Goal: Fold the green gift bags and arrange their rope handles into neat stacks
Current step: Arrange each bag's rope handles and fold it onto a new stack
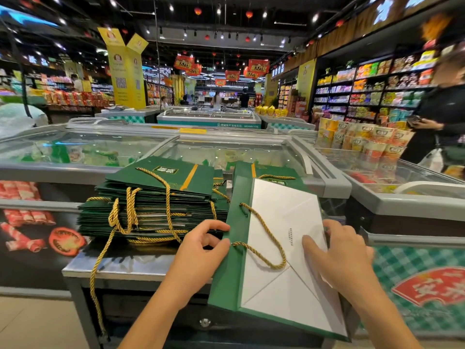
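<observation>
A flattened green gift bag (227,278) lies in front of me with its white folded bottom panel (281,222) facing up and a gold rope handle (266,238) looped across it. My left hand (201,248) pinches the bag's left green edge where the rope enters. My right hand (339,253) presses flat on the white panel's right side. To the left sits a tall stack of folded green bags (156,197) with gold ropes trailing out. One rope (97,273) hangs down over the table edge. More green bags (274,172) lie behind.
The bags rest on a small metal table (113,268) set against glass-topped chest freezers (100,149). Packaged snacks (362,142) are piled on the freezer at right. A person in black (442,114) stands at the far right beside the shelves.
</observation>
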Demonstrator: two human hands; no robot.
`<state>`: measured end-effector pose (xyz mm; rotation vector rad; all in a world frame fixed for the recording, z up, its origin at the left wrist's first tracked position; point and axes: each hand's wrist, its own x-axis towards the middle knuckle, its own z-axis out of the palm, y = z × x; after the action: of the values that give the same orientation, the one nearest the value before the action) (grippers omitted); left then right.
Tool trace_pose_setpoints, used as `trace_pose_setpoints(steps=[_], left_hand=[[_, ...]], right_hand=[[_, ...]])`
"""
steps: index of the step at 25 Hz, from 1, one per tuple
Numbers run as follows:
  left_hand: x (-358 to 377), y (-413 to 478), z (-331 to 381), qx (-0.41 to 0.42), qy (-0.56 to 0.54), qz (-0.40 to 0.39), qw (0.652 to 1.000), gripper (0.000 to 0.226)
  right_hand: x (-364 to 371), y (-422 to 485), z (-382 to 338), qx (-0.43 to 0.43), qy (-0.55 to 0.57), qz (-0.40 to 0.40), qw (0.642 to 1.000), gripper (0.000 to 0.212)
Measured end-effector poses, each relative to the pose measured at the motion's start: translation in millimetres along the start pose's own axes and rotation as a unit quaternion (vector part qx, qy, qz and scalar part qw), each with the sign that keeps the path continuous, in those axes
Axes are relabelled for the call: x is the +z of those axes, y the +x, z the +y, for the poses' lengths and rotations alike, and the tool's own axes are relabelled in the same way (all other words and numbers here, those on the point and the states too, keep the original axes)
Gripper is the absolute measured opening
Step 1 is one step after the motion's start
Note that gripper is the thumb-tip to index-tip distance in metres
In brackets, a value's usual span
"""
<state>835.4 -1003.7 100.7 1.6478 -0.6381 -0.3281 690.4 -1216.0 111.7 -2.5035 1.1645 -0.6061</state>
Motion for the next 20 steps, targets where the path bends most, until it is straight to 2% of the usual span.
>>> trace_pose_setpoints(steps=[4,9,12,14,16,20], left_hand=[[1.0,-4.4,9.8,-0.002,-0.008,-0.006,1.000,0.008],[5.7,-5.5,17.9,0.000,-0.015,0.019,1.000,0.006],[4.9,0.0,31.6,0.005,-0.045,0.024,0.999,0.021],[3.4,6.5,46.3,0.013,-0.055,0.022,0.998,0.021],[2.9,17.2,59.2,0.022,-0.042,0.036,0.998,0.015],[5.2,38.2,83.4,0.047,-0.044,0.069,0.995,0.008]], right_hand=[[-9.4,-1.8,3.8,0.010,0.150,-0.024,0.988,0.049],[-25.6,-5.3,11.1,0.027,0.350,-0.009,0.936,0.054],[-35.1,1.6,14.5,0.035,0.437,0.022,0.899,0.056],[-47.0,8.6,14.7,0.039,0.498,0.028,0.866,0.052],[-60.8,14.0,10.3,0.030,0.538,0.041,0.841,0.041],[-89.6,25.5,-7.1,-0.011,0.552,0.106,0.827,0.022]])
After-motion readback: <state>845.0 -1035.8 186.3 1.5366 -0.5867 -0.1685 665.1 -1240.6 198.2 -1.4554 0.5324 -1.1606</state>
